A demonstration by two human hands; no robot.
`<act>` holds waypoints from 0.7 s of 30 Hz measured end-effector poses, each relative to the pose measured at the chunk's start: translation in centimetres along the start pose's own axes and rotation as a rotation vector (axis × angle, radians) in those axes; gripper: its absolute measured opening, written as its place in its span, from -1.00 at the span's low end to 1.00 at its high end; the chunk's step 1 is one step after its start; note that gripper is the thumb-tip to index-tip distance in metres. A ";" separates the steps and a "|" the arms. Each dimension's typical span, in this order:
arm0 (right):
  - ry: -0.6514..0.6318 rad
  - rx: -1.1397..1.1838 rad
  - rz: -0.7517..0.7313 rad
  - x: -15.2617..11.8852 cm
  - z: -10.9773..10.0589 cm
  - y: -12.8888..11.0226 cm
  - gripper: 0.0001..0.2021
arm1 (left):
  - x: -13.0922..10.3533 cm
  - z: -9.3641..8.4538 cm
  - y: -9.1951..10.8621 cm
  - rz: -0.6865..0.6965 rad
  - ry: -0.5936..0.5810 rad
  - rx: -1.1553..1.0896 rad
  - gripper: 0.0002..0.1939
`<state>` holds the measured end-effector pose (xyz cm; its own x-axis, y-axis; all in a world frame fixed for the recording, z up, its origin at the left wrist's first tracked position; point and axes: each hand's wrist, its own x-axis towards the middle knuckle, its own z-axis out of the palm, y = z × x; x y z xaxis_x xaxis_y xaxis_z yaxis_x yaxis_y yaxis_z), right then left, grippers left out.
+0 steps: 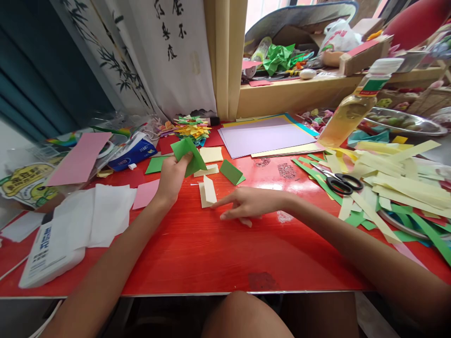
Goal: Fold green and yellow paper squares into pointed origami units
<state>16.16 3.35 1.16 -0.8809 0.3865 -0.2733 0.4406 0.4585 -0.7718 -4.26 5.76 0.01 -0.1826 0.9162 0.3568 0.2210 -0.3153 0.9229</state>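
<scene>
My left hand [172, 176] pinches a green paper square [189, 155], lifted a little above the table. With its index finger stretched out, my right hand [252, 204] touches the lower edge of a folded cream paper piece [207, 191], which stands partly open on the red table. To the right of that piece lies a folded green paper piece [232, 172]. Two more cream pieces rest behind it, one a flat sheet [211, 154] and one folded [206, 170]. Another green sheet [155, 165] is partly hidden behind my left hand.
Black-handled scissors [340, 182] lie among paper strips [405, 183] on the right. A bottle [352, 108] stands behind them. Large lilac sheets [260, 136] and a pile of small folded papers [192, 129] sit at the back. White tissues [109, 213] are at left.
</scene>
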 end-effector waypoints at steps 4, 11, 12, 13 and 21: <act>0.218 0.087 0.027 -0.7 -1.2 0.3 -0.63 | -0.3 0.1 0.5 0.007 0.018 -0.020 -0.68; 0.264 -0.264 0.190 -1.8 -1.6 1.1 -0.65 | -0.9 0.5 1.2 0.016 0.029 -0.043 -0.72; 0.237 -0.330 0.205 -1.7 -1.1 1.1 -0.65 | -0.9 0.6 1.2 0.013 0.035 -0.037 -0.73; 0.239 -0.397 0.216 -1.7 -0.4 1.1 -0.66 | -0.9 0.6 1.1 0.009 0.037 -0.030 -0.74; 0.453 -0.838 0.406 -9.6 1.5 4.5 -0.90 | -0.5 0.4 0.4 0.005 0.015 0.034 -0.71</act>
<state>26.39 0.52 -0.51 -0.5675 0.8219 -0.0485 0.8220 0.5690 0.0251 -3.68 5.24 0.15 -0.1959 0.9107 0.3636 0.2547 -0.3108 0.9157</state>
